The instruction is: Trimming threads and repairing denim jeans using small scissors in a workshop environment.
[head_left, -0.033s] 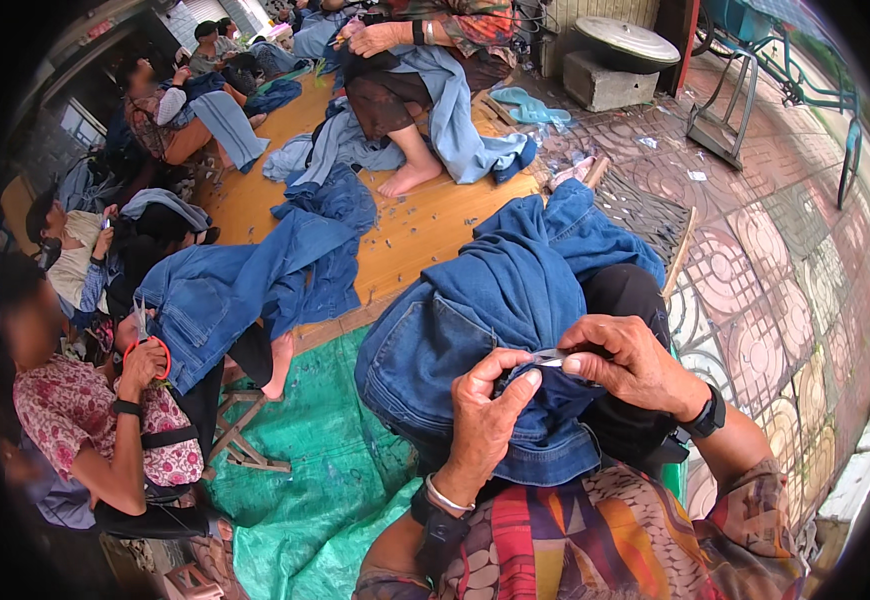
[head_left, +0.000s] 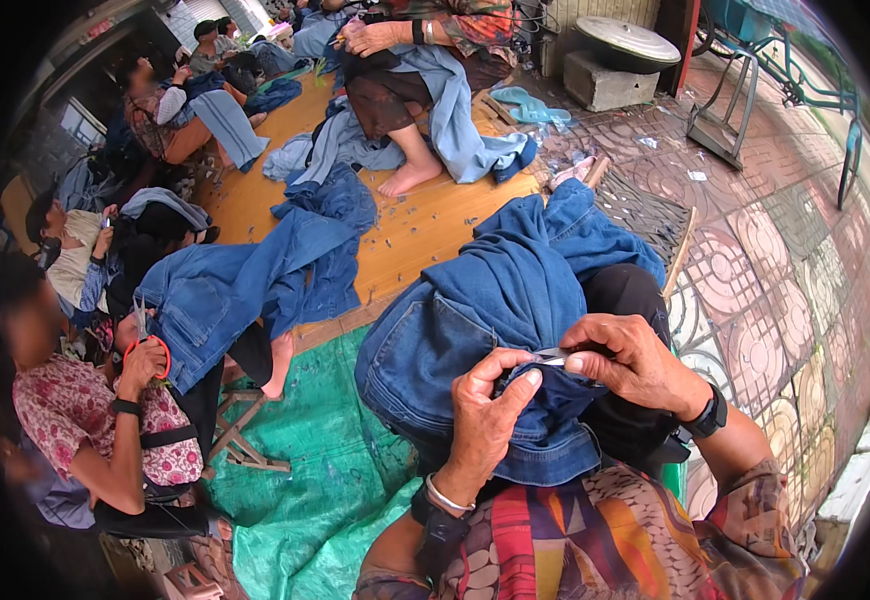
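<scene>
A pair of blue jeans (head_left: 500, 270) lies bunched over the person's lap, one pocket facing up. The left hand (head_left: 487, 400) is at the near part of the jeans, thumb and forefinger drawn together in a pinch on a fold of the cloth. The right hand (head_left: 630, 365), just beside it above the same fold, has thumb and forefinger pressed together on a small metal tool (head_left: 552, 356), whose bright blade points toward the left fingertips; whether it touches the cloth I cannot tell. To the left of the jeans, a co-worker holds up scissors (head_left: 142, 320) with red handles, more denim (head_left: 205, 300) spread over that person's knees. A green sheet (head_left: 320, 450) covers the ground left of the jeans, and a yellow board (head_left: 420, 245) strewn with scraps lies beyond them. Farther off, past the jeans to the right, a lidded pan (head_left: 627, 45) sits on a block (head_left: 605, 88).
</scene>
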Action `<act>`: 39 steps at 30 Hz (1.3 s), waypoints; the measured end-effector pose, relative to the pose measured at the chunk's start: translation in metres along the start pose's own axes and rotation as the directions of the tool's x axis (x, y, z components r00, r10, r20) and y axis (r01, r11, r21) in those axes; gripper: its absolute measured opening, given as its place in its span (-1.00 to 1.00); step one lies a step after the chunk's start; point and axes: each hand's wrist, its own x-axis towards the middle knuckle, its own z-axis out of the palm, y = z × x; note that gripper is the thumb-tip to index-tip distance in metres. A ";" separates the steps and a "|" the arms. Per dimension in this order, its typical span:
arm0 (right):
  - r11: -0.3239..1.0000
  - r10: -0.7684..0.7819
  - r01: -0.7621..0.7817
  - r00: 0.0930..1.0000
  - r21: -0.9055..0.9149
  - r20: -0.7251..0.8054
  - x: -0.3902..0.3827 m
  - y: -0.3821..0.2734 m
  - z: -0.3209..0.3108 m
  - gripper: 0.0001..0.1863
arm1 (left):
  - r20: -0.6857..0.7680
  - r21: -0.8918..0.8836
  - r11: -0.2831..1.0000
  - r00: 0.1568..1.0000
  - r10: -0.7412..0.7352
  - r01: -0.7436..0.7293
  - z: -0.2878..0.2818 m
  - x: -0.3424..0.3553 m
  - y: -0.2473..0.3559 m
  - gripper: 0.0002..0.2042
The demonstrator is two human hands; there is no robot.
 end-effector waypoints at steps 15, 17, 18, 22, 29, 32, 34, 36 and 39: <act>0.999 -0.033 0.035 0.999 -0.041 0.031 0.011 0.006 -0.004 -0.79 | 0.020 -0.015 0.999 0.999 -0.031 0.032 -0.001 0.009 -0.003 -0.89; 0.998 -0.033 0.035 0.999 -0.045 0.041 0.013 0.006 -0.006 -0.79 | 0.022 0.003 1.000 1.000 -0.023 0.023 -0.002 0.009 -0.004 -0.88; 0.997 -0.058 0.061 0.997 -0.055 0.053 0.013 0.006 -0.008 -0.80 | 0.023 0.022 1.000 1.000 -0.015 0.014 -0.002 0.009 -0.004 -0.88; 0.980 -0.172 0.177 0.984 -0.087 0.053 0.014 0.010 -0.010 -0.80 | 0.036 0.029 1.000 0.999 0.008 -0.009 -0.001 0.010 -0.001 -0.88; 0.976 -0.178 0.186 0.981 -0.114 0.077 0.019 0.007 -0.011 -0.81 | 0.039 0.083 0.996 0.999 -0.037 0.034 -0.003 0.010 -0.001 -0.88; 0.979 -0.135 0.151 0.983 -0.137 0.123 0.018 0.006 -0.013 -0.80 | 0.047 0.093 0.995 0.998 -0.046 0.042 -0.002 0.012 0.001 -0.88; 0.975 -0.147 0.162 0.984 -0.152 0.104 0.019 0.005 -0.013 -0.81 | 0.053 0.111 0.993 0.998 -0.043 0.037 -0.001 0.012 0.001 -0.89; 0.973 -0.151 0.166 0.983 -0.158 0.107 0.019 0.005 -0.013 -0.82 | 0.067 0.112 0.993 0.997 -0.028 0.021 -0.002 0.013 0.000 -0.89; 0.973 -0.174 0.186 0.980 -0.135 0.097 0.020 0.007 -0.014 -0.83 | 0.065 0.095 0.995 0.997 -0.032 0.026 -0.002 0.012 -0.001 -0.88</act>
